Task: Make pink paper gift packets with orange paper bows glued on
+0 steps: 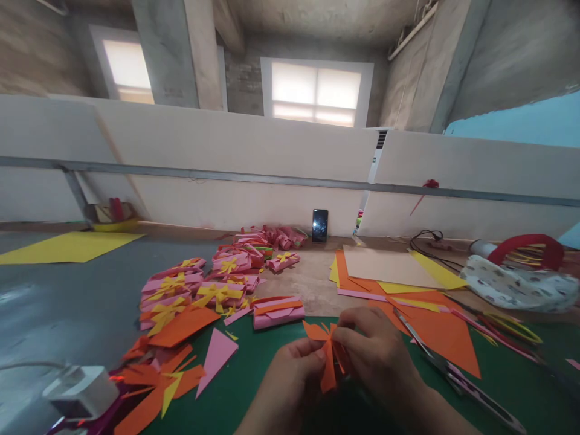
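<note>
We hold an orange bow (328, 370) between our two hands, above the green mat (254, 386) at the front of the bench (312, 287). Our left hand (293, 367) pinches it from the left, thumb and fingers (303, 347) drawn close together near its middle. Our right hand (378, 341) has its fingers closed on the right side, next to the knot, covering part of the paper. We cannot tell whether the bow's lower tips touch the mat.

Just beyond our left hand lies a pink roll (278, 314) with an orange strip along it. Left of that we see a pile (232, 263) of pink rolls, several with yellow bows. Nearer us lie a pink triangle (217, 356) and orange scraps (158, 379). To the right of our right hand, scissors (446, 370) lie across the mat, near overlapping paper sheets (385, 266). Farther back, a phone (319, 226) stands upright against the white panel (254, 208).
</note>
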Demonstrator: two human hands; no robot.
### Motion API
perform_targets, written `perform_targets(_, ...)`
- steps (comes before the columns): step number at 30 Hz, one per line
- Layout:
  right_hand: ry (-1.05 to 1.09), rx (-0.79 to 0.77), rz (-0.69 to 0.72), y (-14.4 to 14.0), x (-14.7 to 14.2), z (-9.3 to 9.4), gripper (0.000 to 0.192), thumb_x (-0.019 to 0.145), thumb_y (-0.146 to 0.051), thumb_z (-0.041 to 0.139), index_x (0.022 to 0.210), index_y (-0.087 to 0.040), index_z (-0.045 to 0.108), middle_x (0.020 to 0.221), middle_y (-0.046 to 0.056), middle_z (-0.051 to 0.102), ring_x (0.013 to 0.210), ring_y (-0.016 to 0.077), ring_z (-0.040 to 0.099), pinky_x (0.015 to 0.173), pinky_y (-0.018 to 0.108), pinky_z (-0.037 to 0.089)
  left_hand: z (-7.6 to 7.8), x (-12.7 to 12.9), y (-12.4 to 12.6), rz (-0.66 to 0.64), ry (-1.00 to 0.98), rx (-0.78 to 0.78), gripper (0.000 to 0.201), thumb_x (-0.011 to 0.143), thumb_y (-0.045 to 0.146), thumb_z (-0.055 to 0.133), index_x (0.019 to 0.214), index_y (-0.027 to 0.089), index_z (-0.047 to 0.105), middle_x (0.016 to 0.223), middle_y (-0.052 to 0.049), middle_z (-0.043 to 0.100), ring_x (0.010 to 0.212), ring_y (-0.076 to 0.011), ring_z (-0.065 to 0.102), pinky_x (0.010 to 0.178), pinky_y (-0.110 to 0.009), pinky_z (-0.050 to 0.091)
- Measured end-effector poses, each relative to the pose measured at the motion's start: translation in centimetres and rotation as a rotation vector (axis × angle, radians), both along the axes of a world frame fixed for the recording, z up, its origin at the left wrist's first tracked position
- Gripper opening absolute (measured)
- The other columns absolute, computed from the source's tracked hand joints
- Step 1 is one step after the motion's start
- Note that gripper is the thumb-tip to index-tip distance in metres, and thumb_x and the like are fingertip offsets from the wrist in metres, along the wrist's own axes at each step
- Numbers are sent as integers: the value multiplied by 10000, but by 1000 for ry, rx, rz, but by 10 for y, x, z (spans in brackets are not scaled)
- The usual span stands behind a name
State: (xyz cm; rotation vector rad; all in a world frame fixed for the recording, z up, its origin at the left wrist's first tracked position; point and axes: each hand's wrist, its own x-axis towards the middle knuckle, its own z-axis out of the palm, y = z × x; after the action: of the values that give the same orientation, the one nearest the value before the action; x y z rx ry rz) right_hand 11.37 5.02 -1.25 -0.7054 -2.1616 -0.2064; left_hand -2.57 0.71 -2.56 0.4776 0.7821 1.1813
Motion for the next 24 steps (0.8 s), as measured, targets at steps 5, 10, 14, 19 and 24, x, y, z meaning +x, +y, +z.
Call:
perform_targets(5,-25,48,-3,-1,-1,2,219,776,-84,507,579,-175,536,685,8,567,648,130,440,599,268,271,2,0,-1,3,3,-26,191,564,108,688,752,78,678,616,-79,664,520,-135,592,528,-210,392)
perform_targets(10,-22,69,36,-1,-1,6,231,836,-106,470,647,-174,583,700,26,589,670,138,488,642,284,316,5,-1,-3,26,-9,44,179,597,98,662,773,77,683,642,-83,674,549,-152,606,581,-233,416)
perform_targets(14,-48,95,60,-1,0,9,184,856,-93,462,832,-167,629,747,43,646,733,159,553,703,308,361,11,-2,-4,75,33,86,196,631,81,637,820,82,689,674,-78,684,589,-154,611,622,-243,429)
perform_targets(19,102,28,31,1,5,8,217,833,-86,483,979,-186,609,913,65,677,867,190,590,781,339,408,18,-2,-7,135,130,85,237,658,116,643,890,101,687,735,-75,698,594,-139,607,615,-232,433)
perform_targets(24,489,-861,92,6,5,7,295,841,-369,526,1078,-195,536,915,57,644,851,190,612,733,317,477,11,-4,-3,153,248,118,329,608,256,720,910,130,687,780,-73,698,646,-178,622,665,-291,469)
